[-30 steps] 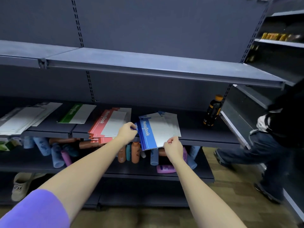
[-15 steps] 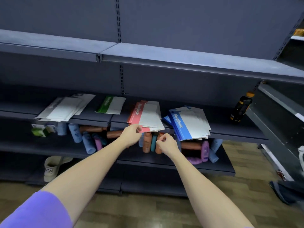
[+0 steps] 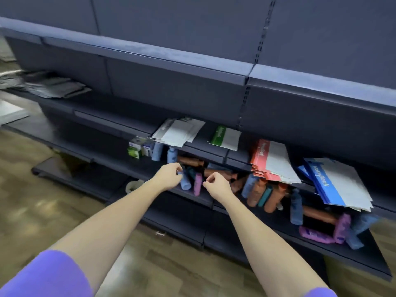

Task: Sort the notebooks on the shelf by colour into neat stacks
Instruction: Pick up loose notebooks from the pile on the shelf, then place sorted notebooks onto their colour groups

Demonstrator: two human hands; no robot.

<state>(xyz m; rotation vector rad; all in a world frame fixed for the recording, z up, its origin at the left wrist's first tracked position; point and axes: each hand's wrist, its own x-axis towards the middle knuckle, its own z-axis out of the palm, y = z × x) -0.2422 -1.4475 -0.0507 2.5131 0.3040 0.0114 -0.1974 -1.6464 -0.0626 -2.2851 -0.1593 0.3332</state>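
Four groups of notebooks lie on the dark middle shelf point(image 3: 201, 144). From left to right they are a grey-white pile point(image 3: 177, 130), a single green notebook point(image 3: 225, 137), a red stack point(image 3: 271, 161) and a blue stack point(image 3: 336, 184). The red and blue stacks overhang the shelf's front edge. My left hand point(image 3: 168, 175) and my right hand point(image 3: 217, 184) hover side by side in front of the lower shelf, below the green notebook. Both have loosely curled fingers and hold nothing.
The lower shelf point(image 3: 265, 221) holds several lying bottles in brown, blue, teal and purple, plus small boxes point(image 3: 139, 146) at its left end. Dark flat packs point(image 3: 55, 87) lie on a shelf far left. A deep upper shelf point(image 3: 171, 56) juts out overhead. The floor is wooden.
My view has swung left, so the notebooks now sit to the right. My left hand has let go of the red stack. Both hands have drawn back from the notebooks and hang empty.
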